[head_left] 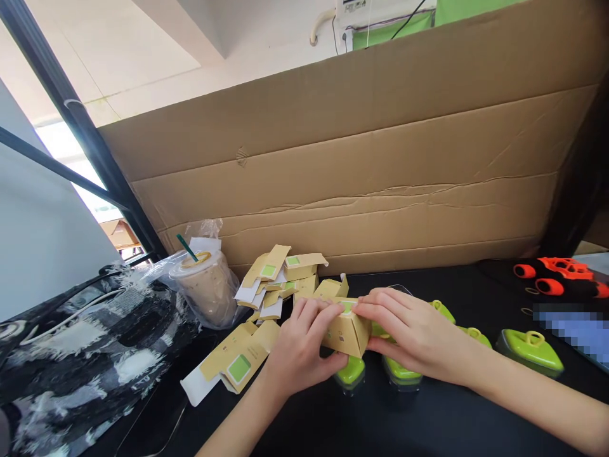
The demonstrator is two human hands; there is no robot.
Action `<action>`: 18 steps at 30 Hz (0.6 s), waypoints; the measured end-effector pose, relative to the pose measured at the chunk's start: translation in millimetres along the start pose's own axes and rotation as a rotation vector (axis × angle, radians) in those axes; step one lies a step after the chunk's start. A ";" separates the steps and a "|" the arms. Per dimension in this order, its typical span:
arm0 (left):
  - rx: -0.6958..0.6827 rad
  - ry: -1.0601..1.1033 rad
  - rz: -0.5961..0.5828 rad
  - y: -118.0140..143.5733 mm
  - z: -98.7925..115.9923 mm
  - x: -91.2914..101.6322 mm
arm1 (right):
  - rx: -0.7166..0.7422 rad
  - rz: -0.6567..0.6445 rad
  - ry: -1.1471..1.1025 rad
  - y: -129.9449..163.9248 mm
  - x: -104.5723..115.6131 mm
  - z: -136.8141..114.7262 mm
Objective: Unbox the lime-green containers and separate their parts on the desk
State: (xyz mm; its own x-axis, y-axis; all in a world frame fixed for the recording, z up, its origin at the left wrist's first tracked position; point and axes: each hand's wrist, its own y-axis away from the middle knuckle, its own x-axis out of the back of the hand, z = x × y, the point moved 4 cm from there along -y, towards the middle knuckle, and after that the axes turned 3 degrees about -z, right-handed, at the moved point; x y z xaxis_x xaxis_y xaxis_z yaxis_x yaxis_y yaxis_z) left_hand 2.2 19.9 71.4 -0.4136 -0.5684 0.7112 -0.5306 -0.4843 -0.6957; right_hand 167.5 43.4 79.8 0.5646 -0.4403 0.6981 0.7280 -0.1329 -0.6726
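Between my two hands is a small tan cardboard box (349,336) with a green printed square on top. My left hand (304,346) grips its left side, thumb low at the front. On the right, my right hand (409,330) closes on the box's top edge and right side. Just below the box sits a green-lidded container (351,373), and another green-lidded container (402,374) is under my right hand. Left of my hands lie flattened tan cartons (240,358), and behind them a pile of folded cartons (280,279).
A bagged iced drink cup (207,285) with a green straw stands left. Beside it lies a black-and-white frayed bag (104,355). More green-lidded containers (530,349) sit right, near an orange toy car (566,270) and a blurred phone-like object (578,330). A cardboard wall (342,178) rises behind.
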 end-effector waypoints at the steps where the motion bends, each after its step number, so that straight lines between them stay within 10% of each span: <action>1: -0.023 -0.029 0.013 0.4 0.5 -0.1 | 0.009 0.022 0.016 0.1 -0.5 -0.5; 9: -0.306 -0.333 0.213 5.9 15.1 7.3 | 0.222 0.244 0.251 6.1 7.5 -10.3; 18: -0.240 -0.300 0.279 8.6 14.2 8.1 | 0.233 0.241 0.372 5.2 15.8 -14.5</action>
State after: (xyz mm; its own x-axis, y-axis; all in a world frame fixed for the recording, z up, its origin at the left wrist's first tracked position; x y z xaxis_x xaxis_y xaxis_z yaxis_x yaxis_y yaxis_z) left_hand 4.8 1.8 69.7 -0.3510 -0.8393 0.4151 -0.6000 -0.1387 -0.7879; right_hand 174.6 22.8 83.8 0.5813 -0.7264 0.3666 0.6854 0.1944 -0.7017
